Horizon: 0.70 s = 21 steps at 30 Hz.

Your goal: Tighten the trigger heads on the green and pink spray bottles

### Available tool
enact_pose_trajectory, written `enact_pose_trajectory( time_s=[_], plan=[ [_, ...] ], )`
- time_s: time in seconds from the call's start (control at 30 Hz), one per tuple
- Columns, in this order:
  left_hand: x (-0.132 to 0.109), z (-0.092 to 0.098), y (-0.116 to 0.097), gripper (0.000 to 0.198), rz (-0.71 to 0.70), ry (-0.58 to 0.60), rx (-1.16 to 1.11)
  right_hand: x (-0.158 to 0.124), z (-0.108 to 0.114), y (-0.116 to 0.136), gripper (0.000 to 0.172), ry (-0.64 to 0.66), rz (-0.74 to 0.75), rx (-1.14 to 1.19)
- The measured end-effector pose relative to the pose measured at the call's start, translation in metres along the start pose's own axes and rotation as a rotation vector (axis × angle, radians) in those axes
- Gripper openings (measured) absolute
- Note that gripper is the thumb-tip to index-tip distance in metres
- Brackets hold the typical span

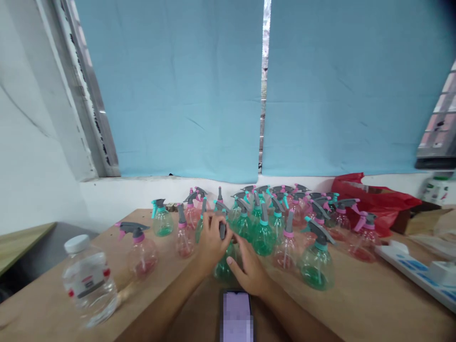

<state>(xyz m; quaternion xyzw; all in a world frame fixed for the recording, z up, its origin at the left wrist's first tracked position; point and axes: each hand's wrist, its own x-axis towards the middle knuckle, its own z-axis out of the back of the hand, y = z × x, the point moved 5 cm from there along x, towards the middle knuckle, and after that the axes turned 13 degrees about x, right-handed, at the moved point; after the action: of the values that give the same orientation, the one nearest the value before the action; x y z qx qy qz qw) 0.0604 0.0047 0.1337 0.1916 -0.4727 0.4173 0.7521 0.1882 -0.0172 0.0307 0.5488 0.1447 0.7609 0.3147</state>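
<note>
My left hand (210, 241) is closed around the grey trigger head (222, 230) of a green spray bottle (223, 269) standing on the wooden table (356, 304). My right hand (249, 268) wraps the green body of the same bottle from the right. Behind and around it stand several pink and green spray bottles, among them a pink one (140, 249) to the left and a green one (317, 259) to the right.
A clear water bottle with a white cap (89, 280) stands at the near left. A phone (237, 316) lies at the front edge. A red plastic bag (370, 199) sits at the back right, a white power strip (416, 270) at the right. Blue blinds hang behind.
</note>
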Motion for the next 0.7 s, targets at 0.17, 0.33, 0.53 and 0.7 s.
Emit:
enact_pose_trajectory(
  time_s=[0.17,0.33,0.53,0.7],
  plan=[
    [-0.019,-0.027,-0.003,0.021,0.244,-0.04,-0.189,0.0,-0.001,-0.004,0.074,-0.048,-0.013,-0.021],
    [-0.023,-0.044,0.001,0.069,0.283,0.14,-0.406,0.002,0.006,-0.012,0.068,-0.229,-0.05,-0.008],
    [-0.026,-0.05,0.004,0.08,0.182,0.497,-0.733,0.015,0.02,-0.011,0.036,-0.213,-0.1,0.172],
    [-0.027,-0.048,0.002,0.081,0.194,0.563,-0.851,0.021,0.021,-0.008,0.012,-0.176,-0.129,0.308]
  ],
)
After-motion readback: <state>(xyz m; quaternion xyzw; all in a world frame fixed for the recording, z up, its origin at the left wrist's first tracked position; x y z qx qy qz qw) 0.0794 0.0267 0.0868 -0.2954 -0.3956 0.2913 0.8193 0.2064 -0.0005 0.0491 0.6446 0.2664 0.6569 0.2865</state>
